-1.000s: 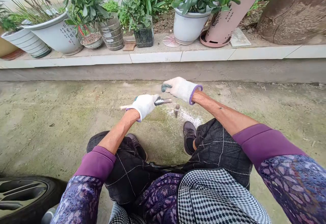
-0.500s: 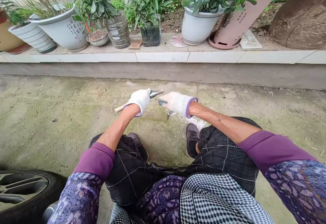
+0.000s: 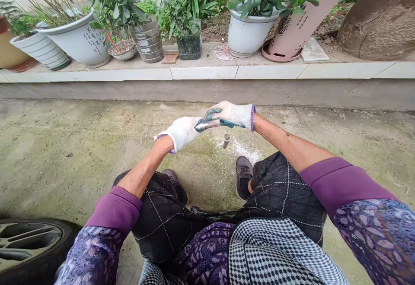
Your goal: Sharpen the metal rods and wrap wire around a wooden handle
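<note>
Silver wrap (image 3: 201,125) bands the stick (image 3: 214,123) short of its bare brownish end, left hand (image 3: 184,132) clamped round it, right hand (image 3: 227,114) at that end, grip unclear.

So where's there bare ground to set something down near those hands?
The widest bare patch of concrete lies left of the left hand, between the low wall and the tyre. Another runs between that wall and the right arm. Potted plants crowd the ledge, and a short brown stub and white powder sit near the right shoe.
</note>
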`<state>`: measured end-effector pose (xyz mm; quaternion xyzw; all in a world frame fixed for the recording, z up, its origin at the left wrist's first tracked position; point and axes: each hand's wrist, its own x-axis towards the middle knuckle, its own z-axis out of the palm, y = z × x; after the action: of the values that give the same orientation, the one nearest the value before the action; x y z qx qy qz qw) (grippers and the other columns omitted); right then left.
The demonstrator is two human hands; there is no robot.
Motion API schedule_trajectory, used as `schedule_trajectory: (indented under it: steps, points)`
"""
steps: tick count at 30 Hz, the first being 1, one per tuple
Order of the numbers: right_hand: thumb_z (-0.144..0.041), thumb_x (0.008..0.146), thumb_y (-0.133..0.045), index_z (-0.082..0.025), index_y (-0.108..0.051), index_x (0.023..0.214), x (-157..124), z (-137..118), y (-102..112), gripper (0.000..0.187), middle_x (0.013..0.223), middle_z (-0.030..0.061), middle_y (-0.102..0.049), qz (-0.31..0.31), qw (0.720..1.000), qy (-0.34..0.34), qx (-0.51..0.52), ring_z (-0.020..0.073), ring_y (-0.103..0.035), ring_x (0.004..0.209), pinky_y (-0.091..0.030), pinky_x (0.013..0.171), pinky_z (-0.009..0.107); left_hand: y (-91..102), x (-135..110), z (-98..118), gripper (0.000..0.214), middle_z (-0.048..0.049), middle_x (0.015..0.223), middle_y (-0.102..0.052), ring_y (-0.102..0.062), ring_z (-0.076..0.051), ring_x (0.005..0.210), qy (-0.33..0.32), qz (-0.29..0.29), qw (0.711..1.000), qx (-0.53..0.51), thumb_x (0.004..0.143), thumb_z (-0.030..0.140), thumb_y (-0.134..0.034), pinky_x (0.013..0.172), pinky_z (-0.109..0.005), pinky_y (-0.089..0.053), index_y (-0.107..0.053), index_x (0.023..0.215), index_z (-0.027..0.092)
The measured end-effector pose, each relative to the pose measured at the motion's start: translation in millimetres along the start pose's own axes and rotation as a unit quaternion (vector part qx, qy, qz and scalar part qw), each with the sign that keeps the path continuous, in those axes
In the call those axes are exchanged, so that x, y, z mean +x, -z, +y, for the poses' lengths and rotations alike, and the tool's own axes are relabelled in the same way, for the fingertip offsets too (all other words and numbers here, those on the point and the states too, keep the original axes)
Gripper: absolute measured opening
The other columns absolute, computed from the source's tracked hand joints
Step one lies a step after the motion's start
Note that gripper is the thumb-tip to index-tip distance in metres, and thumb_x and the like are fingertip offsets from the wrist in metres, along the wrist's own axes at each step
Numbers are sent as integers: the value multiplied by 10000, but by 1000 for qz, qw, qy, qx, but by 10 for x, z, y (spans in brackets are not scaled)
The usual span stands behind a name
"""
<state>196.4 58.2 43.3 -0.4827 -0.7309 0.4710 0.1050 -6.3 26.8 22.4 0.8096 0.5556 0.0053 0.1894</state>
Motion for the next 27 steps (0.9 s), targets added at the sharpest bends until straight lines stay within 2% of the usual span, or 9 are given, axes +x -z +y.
schedule_trajectory:
  steps: [4, 8, 10, 14, 16, 19, 21, 24, 27]
  points:
    - [-165, 910, -510, -156, -691, 986, -19, -39, -37, 197, 566, -57, -445, 23, 998, -11, 63, 85, -359, 460, -287, 436, 233, 37, 10, 15, 215, -23, 789, -675, -550, -138, 697, -3, 60, 996, -71, 897, 320, -583, 661, -255, -401, -721, 933, 159]
    - [-195, 945, -514, -153, -695, 961, -32, -92, -117, 187, 627, -27, -522, 60, 997, 16, -35, 94, -406, 512, -334, 499, 245, 96, 121, 11, 233, -41, 829, -704, -567, -142, 688, 49, 101, 988, -104, 894, 319, -588, 663, -262, -431, -717, 988, 150]
    - [-200, 948, -528, -156, -714, 969, -64, -112, -154, 192, 711, 4, -615, 64, 987, 39, -139, 106, -467, 573, -356, 559, 253, 118, 176, 11, 255, -76, 864, -728, -622, -181, 730, 75, 94, 992, -48, 929, 333, -555, 694, -291, -458, -721, 1015, 159]
    - [-253, 981, -508, -171, -740, 988, -175, -158, -174, 246, 880, 69, -735, 57, 942, 63, -325, 160, -598, 705, -350, 622, 285, 100, 209, 69, 310, -153, 959, -756, -721, -286, 883, 114, 46, 987, 106, 983, 282, -462, 770, -364, -512, -703, 1151, 182]
    - [-271, 986, -512, -178, -749, 1023, -221, -194, -149, 258, 936, 93, -755, 49, 925, 51, -374, 188, -641, 759, -344, 629, 299, 65, 184, 129, 343, -174, 978, -757, -738, -310, 942, 108, 18, 980, 169, 983, 213, -428, 792, -379, -527, -687, 1205, 180]
    - [-272, 976, -538, -178, -762, 1013, -241, -239, -74, 246, 925, 104, -760, 42, 914, 15, -403, 201, -656, 765, -342, 630, 311, 27, 127, 223, 372, -181, 986, -758, -743, -315, 987, 59, -19, 973, 224, 979, 168, -411, 815, -376, -532, -686, 1229, 173]
    - [-257, 960, -557, -174, -767, 988, -222, -237, -10, 227, 901, 94, -754, 50, 918, 11, -393, 192, -642, 756, -345, 632, 309, 30, 90, 264, 364, -168, 975, -759, -743, -310, 967, 26, -41, 973, 228, 976, 183, -428, 806, -367, -525, -698, 1220, 182]
    - [-172, 910, -561, -171, -765, 951, -164, -177, 75, 208, 845, 45, -729, 54, 955, 33, -291, 146, -581, 705, -367, 624, 279, 71, 43, 255, 310, -124, 920, -755, -725, -269, 856, 9, -59, 983, 171, 975, 287, -479, 750, -334, -494, -728, 1142, 207]
    - [-128, 862, -556, -171, -748, 953, -110, -114, 101, 217, 748, 0, -657, 44, 991, 30, -125, 99, -475, 583, -361, 544, 250, 116, 1, 166, 317, -73, 848, -732, -651, -199, 746, -5, -11, 998, 64, 978, 392, -492, 697, -298, -447, -737, 1023, 196]
